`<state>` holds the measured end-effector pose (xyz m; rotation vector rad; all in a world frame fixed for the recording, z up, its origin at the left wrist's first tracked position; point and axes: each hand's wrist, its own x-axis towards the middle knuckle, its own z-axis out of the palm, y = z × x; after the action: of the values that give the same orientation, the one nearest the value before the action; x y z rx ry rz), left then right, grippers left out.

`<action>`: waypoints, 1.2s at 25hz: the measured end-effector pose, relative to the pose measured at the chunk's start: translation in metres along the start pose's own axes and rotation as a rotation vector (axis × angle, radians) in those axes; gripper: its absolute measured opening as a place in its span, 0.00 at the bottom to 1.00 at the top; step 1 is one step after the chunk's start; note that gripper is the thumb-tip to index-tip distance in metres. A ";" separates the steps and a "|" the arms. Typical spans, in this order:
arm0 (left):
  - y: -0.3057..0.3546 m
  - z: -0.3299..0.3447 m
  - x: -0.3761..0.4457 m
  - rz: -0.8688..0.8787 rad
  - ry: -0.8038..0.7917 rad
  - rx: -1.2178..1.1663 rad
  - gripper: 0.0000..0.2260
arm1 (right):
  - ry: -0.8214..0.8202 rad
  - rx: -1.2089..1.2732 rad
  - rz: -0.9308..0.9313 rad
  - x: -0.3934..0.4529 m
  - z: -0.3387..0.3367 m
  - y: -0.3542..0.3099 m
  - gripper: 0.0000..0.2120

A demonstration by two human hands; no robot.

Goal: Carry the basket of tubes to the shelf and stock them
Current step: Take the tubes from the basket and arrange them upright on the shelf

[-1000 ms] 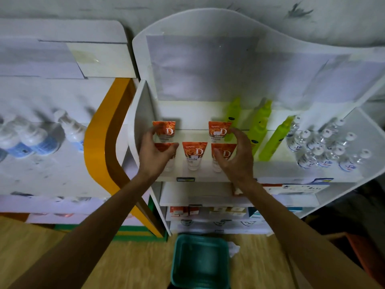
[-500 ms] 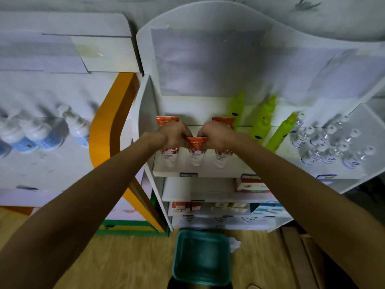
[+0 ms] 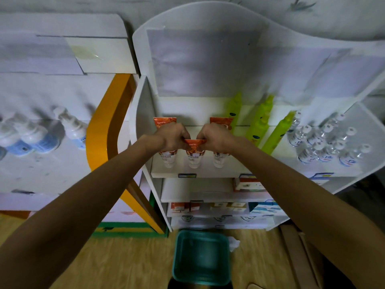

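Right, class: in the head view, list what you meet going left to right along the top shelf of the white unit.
Orange tubes, with the left hand and right hand on them → green bottles → clear white-capped bottles.

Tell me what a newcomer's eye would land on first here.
Both hands, the left hand and right hand, meet at the orange tubes standing on the white shelf. Right of them, bright green bottles lean against the back panel. Below, the teal basket sits on the wooden floor, apparently empty.
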<state>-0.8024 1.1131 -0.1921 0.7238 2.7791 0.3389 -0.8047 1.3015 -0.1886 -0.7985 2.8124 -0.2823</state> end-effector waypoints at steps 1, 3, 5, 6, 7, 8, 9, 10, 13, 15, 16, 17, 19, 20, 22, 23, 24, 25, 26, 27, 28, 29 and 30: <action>0.000 -0.001 0.000 0.001 -0.006 0.013 0.14 | 0.002 -0.001 0.000 0.000 0.001 0.000 0.12; 0.000 -0.002 -0.001 -0.001 -0.029 0.028 0.15 | -0.012 0.033 -0.003 0.000 0.003 0.001 0.13; -0.003 -0.007 -0.003 -0.004 -0.052 0.013 0.19 | -0.015 0.099 -0.008 -0.002 0.003 0.005 0.18; -0.004 -0.014 -0.006 -0.018 -0.025 -0.033 0.21 | 0.010 0.133 -0.003 -0.005 0.001 0.008 0.24; -0.004 -0.023 -0.010 -0.037 0.026 -0.122 0.23 | 0.059 0.190 0.017 -0.008 -0.004 0.011 0.28; -0.005 -0.033 -0.014 -0.058 0.093 -0.250 0.24 | 0.123 0.274 0.049 -0.011 -0.009 0.016 0.28; -0.005 -0.042 -0.016 -0.091 0.164 -0.400 0.22 | 0.193 0.367 0.087 -0.012 -0.014 0.022 0.25; -0.006 -0.050 -0.018 -0.126 0.247 -0.485 0.20 | 0.273 0.426 0.125 -0.011 -0.020 0.030 0.20; -0.016 -0.059 -0.009 -0.210 0.400 -0.330 0.16 | 0.404 0.347 0.237 -0.005 -0.029 0.052 0.14; -0.021 -0.057 0.001 -0.285 0.301 -0.180 0.21 | 0.334 0.182 0.280 -0.002 -0.030 0.060 0.16; -0.025 -0.054 0.006 -0.325 0.255 -0.131 0.23 | 0.275 0.100 0.283 0.000 -0.028 0.062 0.18; -0.027 -0.051 0.011 -0.359 0.219 -0.080 0.24 | 0.222 0.023 0.281 0.001 -0.026 0.063 0.18; -0.032 -0.043 0.018 -0.392 0.150 0.021 0.24 | 0.169 -0.081 0.262 0.006 -0.021 0.063 0.19; -0.035 -0.037 0.020 -0.398 0.125 0.043 0.23 | 0.156 -0.091 0.255 0.008 -0.018 0.063 0.19; -0.038 -0.026 0.023 -0.413 0.133 0.032 0.18 | 0.144 -0.058 0.255 0.014 -0.014 0.065 0.17; -0.039 -0.023 0.023 -0.421 0.160 0.025 0.16 | 0.142 -0.039 0.253 0.016 -0.014 0.066 0.15; -0.039 -0.021 0.024 -0.422 0.192 0.034 0.14 | 0.146 -0.024 0.250 0.018 -0.014 0.067 0.14; -0.039 -0.020 0.024 -0.421 0.218 0.044 0.13 | 0.156 -0.008 0.246 0.020 -0.014 0.067 0.12; -0.039 -0.020 0.024 -0.415 0.239 0.043 0.13 | 0.170 0.008 0.242 0.021 -0.014 0.068 0.11; -0.038 -0.020 0.024 -0.414 0.250 0.032 0.13 | 0.185 0.026 0.243 0.022 -0.013 0.069 0.11; -0.037 -0.021 0.025 -0.412 0.254 0.017 0.13 | 0.196 0.038 0.245 0.022 -0.013 0.069 0.11; -0.037 -0.021 0.025 -0.405 0.252 0.002 0.13 | 0.200 0.044 0.245 0.023 -0.013 0.070 0.11; -0.037 -0.021 0.025 -0.396 0.254 -0.010 0.13 | 0.199 0.045 0.242 0.023 -0.013 0.070 0.11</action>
<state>-0.8463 1.0911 -0.1869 0.1220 3.0648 0.3848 -0.8619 1.3494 -0.1959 -0.4348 3.0359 -0.4029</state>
